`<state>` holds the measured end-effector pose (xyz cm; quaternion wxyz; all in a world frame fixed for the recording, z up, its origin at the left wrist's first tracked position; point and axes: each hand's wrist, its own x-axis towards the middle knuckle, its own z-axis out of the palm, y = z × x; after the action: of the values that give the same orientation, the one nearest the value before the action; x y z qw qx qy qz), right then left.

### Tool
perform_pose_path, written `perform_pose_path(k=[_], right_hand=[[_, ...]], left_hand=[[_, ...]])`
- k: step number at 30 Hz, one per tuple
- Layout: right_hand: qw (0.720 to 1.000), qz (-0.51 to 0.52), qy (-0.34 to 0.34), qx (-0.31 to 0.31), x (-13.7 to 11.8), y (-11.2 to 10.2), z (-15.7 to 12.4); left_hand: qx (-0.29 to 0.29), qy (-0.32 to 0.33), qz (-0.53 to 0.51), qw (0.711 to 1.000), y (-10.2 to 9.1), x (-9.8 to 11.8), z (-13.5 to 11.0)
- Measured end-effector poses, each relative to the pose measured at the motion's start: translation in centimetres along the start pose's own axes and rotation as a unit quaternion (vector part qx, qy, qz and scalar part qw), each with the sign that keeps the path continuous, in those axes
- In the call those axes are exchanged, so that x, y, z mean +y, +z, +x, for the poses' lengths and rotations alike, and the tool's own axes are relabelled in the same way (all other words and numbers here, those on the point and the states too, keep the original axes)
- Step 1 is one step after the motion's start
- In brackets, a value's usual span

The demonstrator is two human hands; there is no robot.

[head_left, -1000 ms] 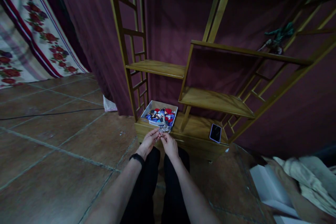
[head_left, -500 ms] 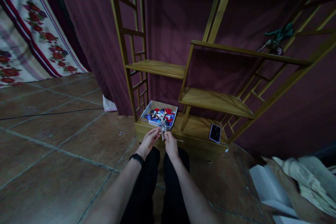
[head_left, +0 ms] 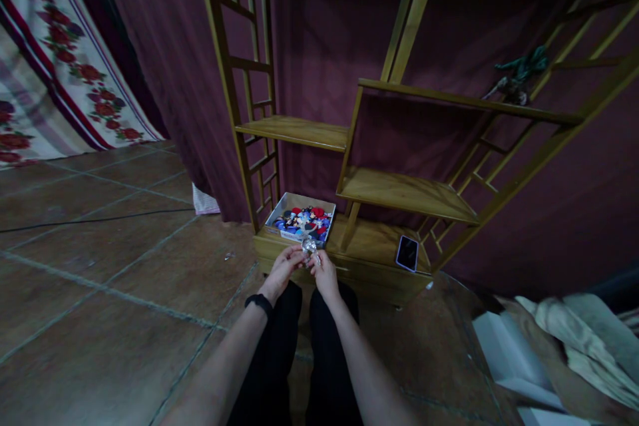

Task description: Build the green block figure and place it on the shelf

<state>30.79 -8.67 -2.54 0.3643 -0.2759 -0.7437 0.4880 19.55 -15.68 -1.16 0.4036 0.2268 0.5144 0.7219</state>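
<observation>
Between my two hands is a small, shiny, clear plastic wrapper (head_left: pixel 309 246), crinkled and catching the light; whether something is inside I cannot tell. My left hand (head_left: pixel 283 270), with a black band on its wrist, pinches it from the left. On the other side my right hand (head_left: pixel 324 273) has its fingers closed on it too. Just beyond them stands a shallow open cardboard box (head_left: pixel 279 205) on the low wooden cabinet. It holds many small figures (head_left: pixel 304 218) in red, blue, white and black, heaped together.
A wooden shelf unit (head_left: pixel 294 131) rises in front of me, with a phone (head_left: pixel 407 253) lying on its low top at right. A dark cable (head_left: pixel 100 219) crosses the tiled floor at left. White boxes (head_left: pixel 516 356) and cloth (head_left: pixel 589 346) lie at lower right.
The plastic wrapper has turned and bunched up, now looking rounder and brighter between my fingers. Both hands stay in nearly the same place, while the view has shifted slightly.
</observation>
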Motion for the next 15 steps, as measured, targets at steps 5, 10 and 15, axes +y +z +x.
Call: perform_pose_path(k=[5,10,15], right_hand=[[0.998,0.055,0.032,-0.011,0.42,0.17,0.24],[0.994,0.098,0.049,-0.027,0.39,0.2,0.4],[0.994,0.088,0.059,-0.042,0.35,0.25,0.43]], left_hand=[[-0.009,0.014,0.014,1.0,-0.14,-0.18,0.02],[0.001,0.037,0.014,0.999,-0.07,-0.41,0.05],[0.033,0.059,0.001,0.998,0.24,-0.51,0.07]])
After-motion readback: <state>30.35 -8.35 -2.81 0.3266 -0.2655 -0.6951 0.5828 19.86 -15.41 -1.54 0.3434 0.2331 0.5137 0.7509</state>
